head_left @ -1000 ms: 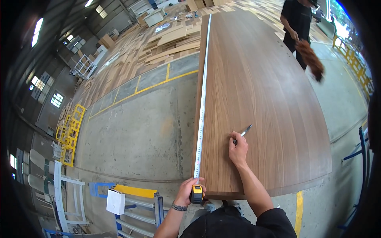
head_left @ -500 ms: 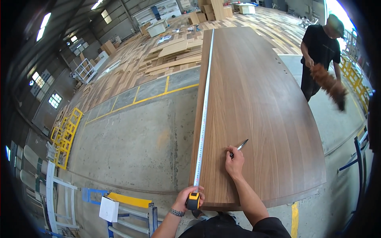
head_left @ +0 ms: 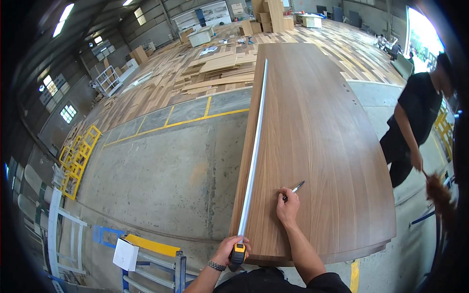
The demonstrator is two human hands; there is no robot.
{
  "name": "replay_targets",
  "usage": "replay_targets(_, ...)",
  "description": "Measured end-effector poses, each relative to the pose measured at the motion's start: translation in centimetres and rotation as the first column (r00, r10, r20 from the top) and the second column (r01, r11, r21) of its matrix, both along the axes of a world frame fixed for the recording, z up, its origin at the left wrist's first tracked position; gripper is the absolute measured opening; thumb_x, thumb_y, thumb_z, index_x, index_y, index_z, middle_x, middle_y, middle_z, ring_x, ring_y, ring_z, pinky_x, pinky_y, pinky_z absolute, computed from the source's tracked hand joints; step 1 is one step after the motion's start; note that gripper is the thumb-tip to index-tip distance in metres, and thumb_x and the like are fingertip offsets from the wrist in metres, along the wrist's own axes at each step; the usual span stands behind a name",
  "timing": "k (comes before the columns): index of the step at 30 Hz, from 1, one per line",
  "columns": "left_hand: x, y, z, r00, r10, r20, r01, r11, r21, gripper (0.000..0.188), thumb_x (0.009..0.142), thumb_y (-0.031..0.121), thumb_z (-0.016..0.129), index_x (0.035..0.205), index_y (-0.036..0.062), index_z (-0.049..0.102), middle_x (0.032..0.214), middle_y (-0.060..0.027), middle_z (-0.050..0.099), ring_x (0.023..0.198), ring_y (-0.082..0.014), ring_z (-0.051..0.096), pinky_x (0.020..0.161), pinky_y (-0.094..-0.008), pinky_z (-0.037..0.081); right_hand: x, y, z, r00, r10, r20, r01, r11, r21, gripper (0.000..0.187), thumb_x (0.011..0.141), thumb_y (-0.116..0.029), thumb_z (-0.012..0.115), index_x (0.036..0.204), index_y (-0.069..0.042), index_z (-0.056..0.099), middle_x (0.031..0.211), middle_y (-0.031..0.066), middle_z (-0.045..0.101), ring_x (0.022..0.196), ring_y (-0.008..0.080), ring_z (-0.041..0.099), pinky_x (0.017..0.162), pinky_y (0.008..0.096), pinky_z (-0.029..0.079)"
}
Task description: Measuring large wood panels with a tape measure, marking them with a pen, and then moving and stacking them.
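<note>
Brown board (head_left: 322, 141), with a white box (head_left: 125, 255) off its near-left corner, contents hidden; left hand (head_left: 225, 250) grips a yellow-black tape measure (head_left: 238, 255), right hand (head_left: 287, 206) pinches a pen (head_left: 298, 186).

The tape-measure blade (head_left: 255, 151) has drawn back from the wood-grain panel's (head_left: 322, 146) far edge; the co-worker (head_left: 419, 103) has neared its near right corner.
</note>
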State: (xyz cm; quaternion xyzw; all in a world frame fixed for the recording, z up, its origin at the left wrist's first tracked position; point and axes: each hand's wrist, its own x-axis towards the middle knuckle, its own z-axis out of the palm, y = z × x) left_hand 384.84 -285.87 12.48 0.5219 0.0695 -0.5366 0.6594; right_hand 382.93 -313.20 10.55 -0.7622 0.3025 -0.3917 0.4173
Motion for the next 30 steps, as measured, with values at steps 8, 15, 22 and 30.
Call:
replay_targets(8,0.0,2.5,0.3,0.999,0.03,-0.014,-0.031,0.996,-0.08,0.031,0.101,0.025,0.05,0.102,-0.0032,0.062,0.086,-0.019,0.069,0.07,-0.0285,0.07,0.063,-0.0386,0.059,0.3,0.8,-0.5,1.0,-0.013,-0.017,0.011,0.991,-0.131,0.012,0.087,-0.006,0.065,0.099,-0.007,0.066,0.092,0.0119,0.069,0.091,0.0314,0.065,0.085,0.0413,0.05)
replay_targets(15,2.8,5.8,1.7,0.993,0.089,0.083,-0.084,0.994,-0.065,0.031,0.102,0.02,0.046,0.098,-0.0043,0.065,0.083,-0.0168,0.071,0.068,-0.024,0.071,0.064,-0.0324,0.057,5.1,14.5,4.7,0.921,0.366,0.131,-0.388,0.844,0.369,0.016,0.089,-0.012,0.072,0.086,-0.001,0.061,0.079,0.0079,0.069,0.069,0.0101,0.06,0.064,0.0288,0.051)
replay_targets(22,9.2,11.8,-0.3,0.987,0.058,0.149,-0.045,0.995,-0.092,0.032,0.104,0.022,0.047,0.103,-0.0038,0.066,0.083,-0.0118,0.072,0.073,-0.0181,0.07,0.069,-0.0281,0.055,13.8,21.6,2.4,0.879,0.424,0.217,-0.464,0.66,0.591,0.029,0.091,0.004,0.065,0.079,-0.008,0.041,0.075,0.0052,0.061,0.075,0.0174,0.07,0.062,0.0282,0.054)
replay_targets(30,8.0,35.7,-1.0,0.984,0.031,-0.177,-0.013,0.995,0.1,0.034,0.096,0.029,0.062,0.11,0.0,0.071,0.085,-0.0066,0.071,0.07,-0.016,0.064,0.065,-0.0294,0.052,39.8,12.4,2.6,0.945,0.304,0.119,-0.326,0.853,0.408,0.029,0.082,0.01,0.065,0.074,-0.01,0.045,0.067,0.002,0.055,0.065,0.0163,0.066,0.055,0.0309,0.052)
